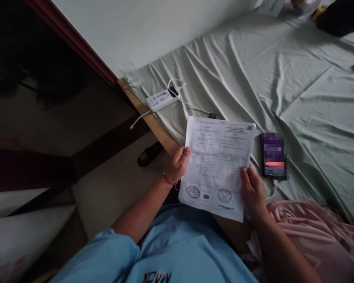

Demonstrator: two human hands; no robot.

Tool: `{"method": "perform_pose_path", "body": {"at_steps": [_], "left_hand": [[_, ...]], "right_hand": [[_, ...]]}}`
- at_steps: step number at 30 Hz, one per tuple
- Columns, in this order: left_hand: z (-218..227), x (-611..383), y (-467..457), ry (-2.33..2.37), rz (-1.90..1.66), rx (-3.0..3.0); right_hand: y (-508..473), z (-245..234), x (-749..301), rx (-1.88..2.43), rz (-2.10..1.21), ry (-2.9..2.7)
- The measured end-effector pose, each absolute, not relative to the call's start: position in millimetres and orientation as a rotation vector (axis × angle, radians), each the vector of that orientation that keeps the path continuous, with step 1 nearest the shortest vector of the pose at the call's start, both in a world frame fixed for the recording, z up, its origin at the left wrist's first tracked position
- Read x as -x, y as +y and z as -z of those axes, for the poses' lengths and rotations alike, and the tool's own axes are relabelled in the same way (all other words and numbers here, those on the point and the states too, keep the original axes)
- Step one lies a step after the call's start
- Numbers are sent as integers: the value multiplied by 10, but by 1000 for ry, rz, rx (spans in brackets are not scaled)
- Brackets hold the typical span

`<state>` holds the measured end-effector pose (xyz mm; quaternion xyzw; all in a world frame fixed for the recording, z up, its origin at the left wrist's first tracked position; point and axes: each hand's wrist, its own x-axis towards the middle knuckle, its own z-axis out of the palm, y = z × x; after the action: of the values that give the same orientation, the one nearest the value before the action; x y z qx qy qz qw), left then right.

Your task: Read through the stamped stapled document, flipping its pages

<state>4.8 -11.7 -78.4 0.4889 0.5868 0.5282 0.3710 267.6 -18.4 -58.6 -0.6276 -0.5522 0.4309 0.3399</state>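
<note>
Between my two hands is a printed paper document point(216, 165), creased, with a table of text, two round stamps near its lower edge and a small code in the top right corner. My left hand point(178, 165), with a red string at the wrist, pinches the left edge, thumb on top. My right hand point(253, 188) grips the right edge lower down, its other fingers hidden behind the sheet. Just right of the paper a phone point(273, 157) with a lit, partly blurred screen lies on the sheet, a white cable plugged into its lower end.
A pale green bedsheet point(247, 78) covers the bed, wrinkled. A white power strip point(162, 100) with a looped cable rests near the wooden bed edge point(162, 135). Pink cloth point(315, 232) is bunched at lower right. A dark slipper point(149, 154) sits on the floor.
</note>
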Motion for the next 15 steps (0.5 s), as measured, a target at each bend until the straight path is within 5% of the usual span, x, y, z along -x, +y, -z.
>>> {"method": "perform_pose_path", "body": {"at_steps": [15], "left_hand": [[824, -46, -94, 1531, -1359, -1273]], "right_hand": [[-183, 611, -2699, 1572, -1296, -1310]]}}
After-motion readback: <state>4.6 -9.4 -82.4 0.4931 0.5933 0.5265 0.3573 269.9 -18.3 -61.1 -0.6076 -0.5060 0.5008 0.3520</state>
